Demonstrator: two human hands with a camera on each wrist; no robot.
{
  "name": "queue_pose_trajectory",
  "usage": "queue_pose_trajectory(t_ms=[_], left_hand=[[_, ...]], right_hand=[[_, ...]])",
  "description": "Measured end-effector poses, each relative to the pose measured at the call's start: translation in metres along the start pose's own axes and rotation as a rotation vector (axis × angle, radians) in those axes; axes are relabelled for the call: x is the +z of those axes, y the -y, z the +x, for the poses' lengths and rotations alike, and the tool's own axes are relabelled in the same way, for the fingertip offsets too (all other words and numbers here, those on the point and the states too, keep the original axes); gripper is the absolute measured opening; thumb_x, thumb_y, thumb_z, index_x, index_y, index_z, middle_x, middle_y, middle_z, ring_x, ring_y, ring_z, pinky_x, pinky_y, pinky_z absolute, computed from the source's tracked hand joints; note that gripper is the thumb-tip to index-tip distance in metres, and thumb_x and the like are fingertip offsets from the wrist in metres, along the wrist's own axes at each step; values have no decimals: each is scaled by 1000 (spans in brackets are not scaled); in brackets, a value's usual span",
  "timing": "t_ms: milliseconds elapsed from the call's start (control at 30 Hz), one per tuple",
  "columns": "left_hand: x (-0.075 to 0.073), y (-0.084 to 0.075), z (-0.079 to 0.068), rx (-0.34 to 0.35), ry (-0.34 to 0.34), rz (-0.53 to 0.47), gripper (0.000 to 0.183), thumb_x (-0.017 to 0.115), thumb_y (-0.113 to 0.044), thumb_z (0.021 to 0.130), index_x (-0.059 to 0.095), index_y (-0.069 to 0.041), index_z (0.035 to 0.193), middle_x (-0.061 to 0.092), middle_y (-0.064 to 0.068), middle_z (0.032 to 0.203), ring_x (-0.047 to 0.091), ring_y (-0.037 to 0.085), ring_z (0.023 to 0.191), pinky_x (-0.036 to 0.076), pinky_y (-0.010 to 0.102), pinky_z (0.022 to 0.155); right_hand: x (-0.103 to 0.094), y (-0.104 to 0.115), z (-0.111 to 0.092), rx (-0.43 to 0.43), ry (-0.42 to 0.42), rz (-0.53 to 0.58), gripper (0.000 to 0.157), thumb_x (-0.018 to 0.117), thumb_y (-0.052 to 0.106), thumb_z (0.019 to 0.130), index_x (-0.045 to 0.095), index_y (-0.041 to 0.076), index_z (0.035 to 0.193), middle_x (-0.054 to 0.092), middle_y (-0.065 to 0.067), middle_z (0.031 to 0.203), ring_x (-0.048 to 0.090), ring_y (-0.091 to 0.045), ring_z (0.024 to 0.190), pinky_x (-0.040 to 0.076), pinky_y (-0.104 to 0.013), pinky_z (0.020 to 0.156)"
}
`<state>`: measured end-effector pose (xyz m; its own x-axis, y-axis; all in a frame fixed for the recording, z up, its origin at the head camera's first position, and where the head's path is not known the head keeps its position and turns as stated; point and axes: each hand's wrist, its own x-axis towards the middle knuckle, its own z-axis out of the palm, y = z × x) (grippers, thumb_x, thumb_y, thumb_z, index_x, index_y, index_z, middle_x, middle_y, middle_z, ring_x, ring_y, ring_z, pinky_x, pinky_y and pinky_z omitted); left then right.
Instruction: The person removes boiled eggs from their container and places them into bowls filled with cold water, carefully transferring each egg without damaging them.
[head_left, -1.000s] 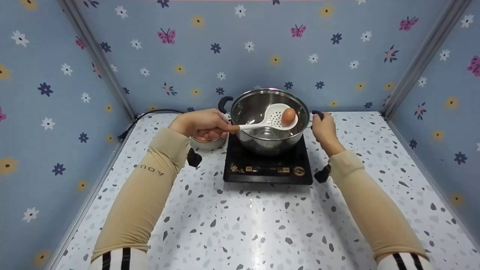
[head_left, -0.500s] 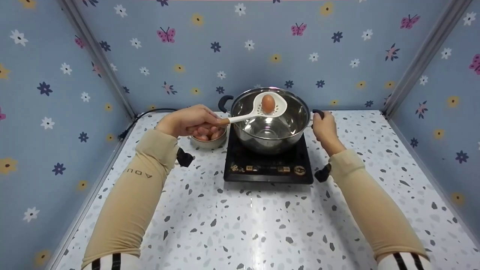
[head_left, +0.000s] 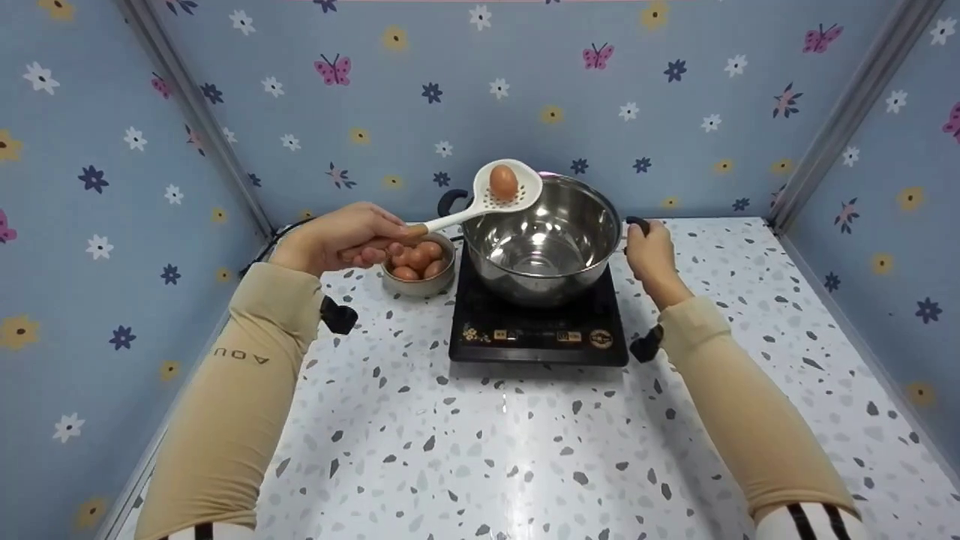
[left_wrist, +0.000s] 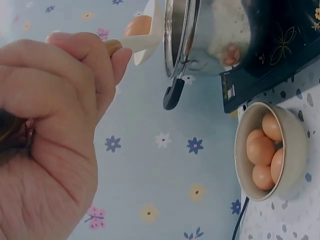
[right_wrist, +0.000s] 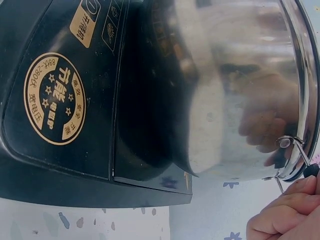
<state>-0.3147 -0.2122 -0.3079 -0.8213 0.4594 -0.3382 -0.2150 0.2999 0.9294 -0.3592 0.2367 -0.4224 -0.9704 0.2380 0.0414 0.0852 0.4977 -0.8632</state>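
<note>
My left hand grips the wooden handle of a white slotted skimmer, held above the pot's left rim. One brown egg lies in the skimmer's bowl. My right hand holds the black right handle of a steel pot, which sits on a black induction cooker. In the right wrist view, the fingers curl at that handle against the pot's side. A small bowl of several brown eggs stands left of the cooker, just below my left hand.
The speckled white tabletop runs up to a blue flowered wall, with side panels left and right. A black cable lies behind the bowl. The pot's left handle sticks out near the skimmer.
My left hand has moved left, carrying the skimmer and its egg from over the pot's middle up to its left rim. The egg bowl is more exposed. My right hand stays on the handle.
</note>
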Motion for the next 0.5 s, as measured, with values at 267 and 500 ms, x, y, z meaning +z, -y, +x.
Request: queue_pose_trajectory(t_ms=[267, 500], left_hand=[[-18, 0, -23, -16, -71, -21, 23, 51, -16, 116, 71, -6, 118, 58, -4, 74, 38, 0, 46, 35, 14, 45], [-32, 6, -42, -26, -124, -12, 22, 56, -20, 115, 75, -9, 116, 60, -5, 76, 38, 0, 47, 35, 15, 44]], right_hand=[[0, 1, 0, 12, 16, 8, 49, 35, 26, 114, 51, -9, 145, 56, -19, 115, 54, -20, 82, 46, -25, 59], [-1, 0, 1, 9, 22, 17, 49, 34, 27, 114, 51, -8, 145, 55, -16, 109, 52, -17, 73, 45, -24, 55]])
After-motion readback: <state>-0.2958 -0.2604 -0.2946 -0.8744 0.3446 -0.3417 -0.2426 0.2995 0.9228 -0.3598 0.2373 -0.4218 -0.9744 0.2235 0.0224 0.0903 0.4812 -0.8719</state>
